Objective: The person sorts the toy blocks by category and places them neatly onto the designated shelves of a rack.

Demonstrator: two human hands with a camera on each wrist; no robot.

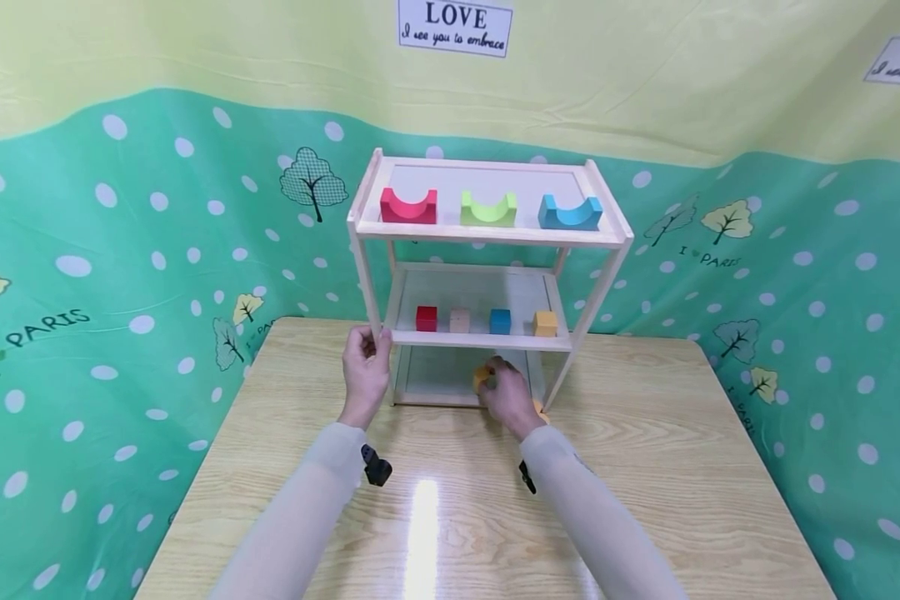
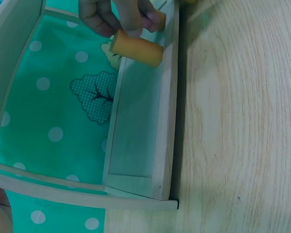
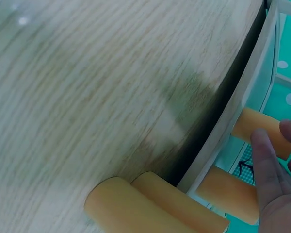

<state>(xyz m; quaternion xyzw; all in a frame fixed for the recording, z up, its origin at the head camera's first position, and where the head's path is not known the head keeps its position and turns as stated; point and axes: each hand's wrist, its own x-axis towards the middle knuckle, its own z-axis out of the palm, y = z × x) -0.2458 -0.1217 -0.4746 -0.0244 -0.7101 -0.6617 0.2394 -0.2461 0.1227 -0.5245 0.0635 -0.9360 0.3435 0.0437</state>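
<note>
My left hand (image 1: 366, 379) grips the left front post (image 1: 364, 287) of a small white wooden shelf. In the left wrist view, only part of that hand (image 2: 1, 213) shows behind the post. At the bottom tier, my right hand (image 1: 508, 398) pinches an orange cylindrical block (image 3: 262, 132) between thumb and fingers. This block (image 2: 137, 48) lies on its side at the tier's front edge. A second orange cylinder (image 3: 229, 193) lies on the same tier, beside the right hand's fingers.
More orange cylinders (image 3: 136, 208) lie on the wooden table (image 1: 645, 467) near the right front post. On the middle tier stand red (image 1: 426, 318), pale (image 1: 460, 321), blue (image 1: 500, 322) and yellow (image 1: 545, 323) cubes. Red (image 1: 408, 208), green (image 1: 488, 211) and blue (image 1: 570, 215) arches occupy the top.
</note>
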